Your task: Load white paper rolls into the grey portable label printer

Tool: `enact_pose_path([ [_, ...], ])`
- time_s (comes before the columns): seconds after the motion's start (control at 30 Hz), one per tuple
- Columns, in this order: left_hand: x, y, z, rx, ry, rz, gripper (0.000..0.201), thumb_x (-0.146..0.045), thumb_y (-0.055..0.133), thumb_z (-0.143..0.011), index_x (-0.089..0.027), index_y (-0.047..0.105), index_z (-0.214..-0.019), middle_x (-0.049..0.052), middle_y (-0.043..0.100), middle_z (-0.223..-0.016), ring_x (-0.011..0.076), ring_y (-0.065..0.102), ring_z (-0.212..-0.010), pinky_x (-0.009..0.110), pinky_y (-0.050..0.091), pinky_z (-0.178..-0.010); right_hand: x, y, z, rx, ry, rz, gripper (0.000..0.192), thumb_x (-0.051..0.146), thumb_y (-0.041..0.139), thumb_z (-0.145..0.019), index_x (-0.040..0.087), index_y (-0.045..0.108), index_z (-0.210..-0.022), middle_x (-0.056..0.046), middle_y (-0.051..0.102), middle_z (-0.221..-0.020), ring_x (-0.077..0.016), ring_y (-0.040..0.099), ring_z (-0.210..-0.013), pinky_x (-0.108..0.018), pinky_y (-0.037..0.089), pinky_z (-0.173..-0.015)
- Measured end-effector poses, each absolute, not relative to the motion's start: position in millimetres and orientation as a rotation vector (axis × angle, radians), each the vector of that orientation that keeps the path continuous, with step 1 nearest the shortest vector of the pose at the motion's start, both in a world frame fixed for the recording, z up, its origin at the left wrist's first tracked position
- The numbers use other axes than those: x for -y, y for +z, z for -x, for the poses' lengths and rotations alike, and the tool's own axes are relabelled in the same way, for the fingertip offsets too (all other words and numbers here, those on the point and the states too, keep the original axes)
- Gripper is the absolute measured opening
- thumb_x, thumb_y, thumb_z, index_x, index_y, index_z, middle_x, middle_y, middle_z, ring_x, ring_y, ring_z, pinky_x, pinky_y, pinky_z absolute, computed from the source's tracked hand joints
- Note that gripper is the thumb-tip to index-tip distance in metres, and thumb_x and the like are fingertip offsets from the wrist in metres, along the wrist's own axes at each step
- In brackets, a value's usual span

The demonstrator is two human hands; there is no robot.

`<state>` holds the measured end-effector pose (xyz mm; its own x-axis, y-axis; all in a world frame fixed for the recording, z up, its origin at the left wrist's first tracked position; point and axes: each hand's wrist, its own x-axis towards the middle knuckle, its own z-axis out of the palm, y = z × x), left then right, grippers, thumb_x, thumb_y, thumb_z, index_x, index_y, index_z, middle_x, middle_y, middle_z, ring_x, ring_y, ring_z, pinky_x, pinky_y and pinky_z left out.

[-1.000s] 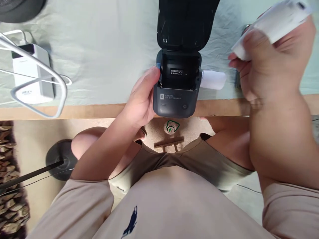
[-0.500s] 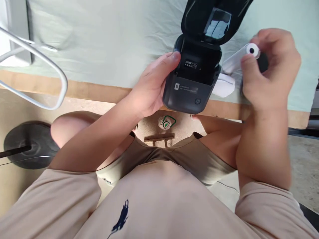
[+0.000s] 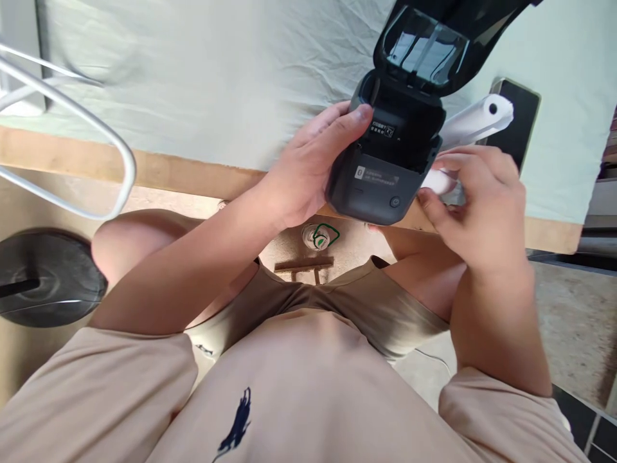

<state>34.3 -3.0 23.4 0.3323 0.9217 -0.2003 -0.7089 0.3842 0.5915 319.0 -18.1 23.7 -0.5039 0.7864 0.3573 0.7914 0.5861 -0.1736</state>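
My left hand [image 3: 313, 161] is closed round the left side of a small black portable printer [image 3: 380, 177]. The printer's lid [image 3: 429, 48] is flipped up on its hinge, and its bay lies bare, with a printed label inside. Right beside the printer, my right hand [image 3: 482, 199] has thumb and fingers closed on a small white rounded piece [image 3: 438, 182], whose full shape is hidden by fingers and printer. Just beyond that hand lies a white paper roll [image 3: 482, 119], its hollow core end facing me.
A dark phone [image 3: 520, 119] lies under the roll's end on the pale green cloth [image 3: 202, 83]. White cables [image 3: 123, 148] loop over the table's wooden edge [image 3: 193, 167] at left, near a white device [image 3: 22, 71]. A round black base [image 3: 51, 276] stands on the floor.
My right hand has let go of the paper roll and moved down and left onto the small white piece. The printer has shifted slightly right in my left hand. The phone now shows.
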Motion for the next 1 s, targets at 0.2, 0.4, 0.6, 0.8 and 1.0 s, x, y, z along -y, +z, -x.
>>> enact_pose_path([
  [0.2, 7, 24, -33, -0.542, 1.152, -0.430, 0.020, -0.024, 0.071, -0.121, -0.012, 0.073, -0.105, 0.000, 0.075, -0.097, 0.0076, 0.075, -0.087, 0.020, 0.063, -0.086, 15, 23, -324, 2.334, -0.007, 1.300, 0.028, 0.036, 0.074, -0.106, 0.029, 0.075, -0.133, -0.010, 0.084, -0.122, -0.0307, 0.084, -0.109, -0.050, 0.072, -0.090],
  [0.4, 7, 27, -34, -0.581, 1.146, -0.464, 0.014, -0.022, 0.077, -0.116, -0.013, 0.071, -0.108, 0.000, 0.073, -0.095, 0.0100, 0.074, -0.088, 0.024, 0.065, -0.083, 11, 33, -327, 2.359, 0.180, 1.316, 0.037, 0.036, 0.083, -0.097, 0.027, 0.080, -0.133, -0.012, 0.085, -0.122, -0.0288, 0.082, -0.100, -0.043, 0.069, -0.077],
  [0.6, 2, 26, -38, -0.630, 1.124, -0.425, 0.030, -0.029, 0.062, -0.127, -0.018, 0.072, -0.101, -0.001, 0.074, -0.091, 0.0112, 0.076, -0.083, 0.023, 0.065, -0.079, 18, 52, -316, 2.355, 0.299, 1.405, 0.027, 0.035, 0.059, -0.116, 0.027, 0.084, -0.118, -0.010, 0.090, -0.117, -0.0268, 0.086, -0.103, -0.042, 0.068, -0.084],
  [0.8, 3, 27, -39, -0.612, 1.102, -0.392, 0.030, -0.026, 0.064, -0.124, -0.019, 0.071, -0.096, -0.004, 0.073, -0.083, 0.0088, 0.073, -0.078, 0.018, 0.059, -0.076, 8, 65, -318, 2.579, 0.362, 1.519, 0.038, 0.030, 0.074, -0.093, 0.028, 0.081, -0.131, -0.009, 0.089, -0.126, -0.0266, 0.082, -0.098, -0.042, 0.066, -0.089],
  [1.0, 3, 26, -39, -0.573, 1.113, -0.410, 0.027, -0.027, 0.066, -0.122, -0.020, 0.070, -0.096, -0.002, 0.072, -0.085, 0.0112, 0.072, -0.082, 0.024, 0.064, -0.087, -10, 62, -325, 2.595, 0.261, 1.610, 0.051, 0.026, 0.082, -0.082, 0.028, 0.082, -0.133, -0.009, 0.089, -0.120, -0.0263, 0.077, -0.095, -0.041, 0.059, -0.086],
])
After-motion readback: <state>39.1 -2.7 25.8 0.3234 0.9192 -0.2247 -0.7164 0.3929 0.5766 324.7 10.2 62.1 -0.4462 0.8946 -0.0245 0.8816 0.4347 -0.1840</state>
